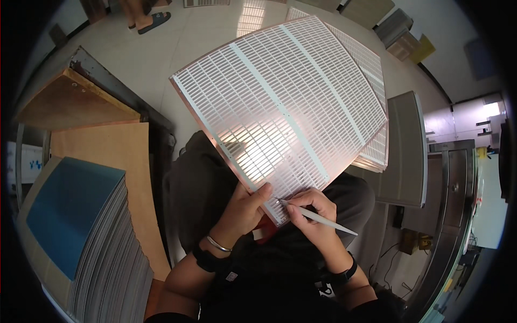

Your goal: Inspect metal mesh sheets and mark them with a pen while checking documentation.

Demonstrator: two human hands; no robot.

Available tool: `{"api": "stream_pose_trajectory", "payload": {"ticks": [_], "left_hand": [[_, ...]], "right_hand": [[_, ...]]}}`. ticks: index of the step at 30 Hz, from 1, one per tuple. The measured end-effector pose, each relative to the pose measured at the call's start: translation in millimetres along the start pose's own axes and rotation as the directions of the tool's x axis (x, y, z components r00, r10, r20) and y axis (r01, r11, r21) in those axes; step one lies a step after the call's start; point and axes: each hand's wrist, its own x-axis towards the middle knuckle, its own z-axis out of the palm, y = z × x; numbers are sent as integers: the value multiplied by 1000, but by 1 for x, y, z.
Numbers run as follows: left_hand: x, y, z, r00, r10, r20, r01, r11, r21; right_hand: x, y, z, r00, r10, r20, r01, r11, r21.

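Note:
A large copper-coloured panel (pixel 301 126) with a pale grid of small rectangles rests tilted over my lap, its nearest corner toward me. My left hand (pixel 241 213) grips its lower left edge, thumb on top and fingers hidden underneath. Close to that corner, my right hand (pixel 316 214) pinches a slim pen-shaped tool (pixel 329 221) with a whitish handle. The tool's thin tip meets the panel's surface, or nearly so, just right of my left thumb. Bright light glares off the panel's lower middle.
More gridded panels (pixel 371 161) are stacked behind at the right. To the left stands a tall pile of thin sheets (pixel 116 253) topped by a blue sheet (pixel 75 210), beside a wooden board (pixel 107 145). A grey board (pixel 404 151) stands at right. Someone's slippered foot (pixel 153 22) shows far left.

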Motion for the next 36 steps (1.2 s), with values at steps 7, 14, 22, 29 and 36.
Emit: {"api": "stream_pose_trajectory", "payload": {"ticks": [7,14,22,29,36], "left_hand": [[-1,-2,0,1000,-15,-12,13,996,-91],[0,0,0,1000,-5,-10,4,999,-33],[0,2,4,1000,-9,13,10,997,-79],[-1,-4,-6,999,-50,13,51,997,-59],[-10,8,0,993,-112,30,113,994,-14]], "right_hand": [[-2,0,6,999,27,-29,-27,1000,3],[-3,-2,5,995,86,-44,-83,995,53],[-2,-1,-9,984,157,-79,-143,977,161],[-4,13,-56,917,204,-344,-142,970,196],[8,23,-85,791,93,-604,-74,996,56]]}}
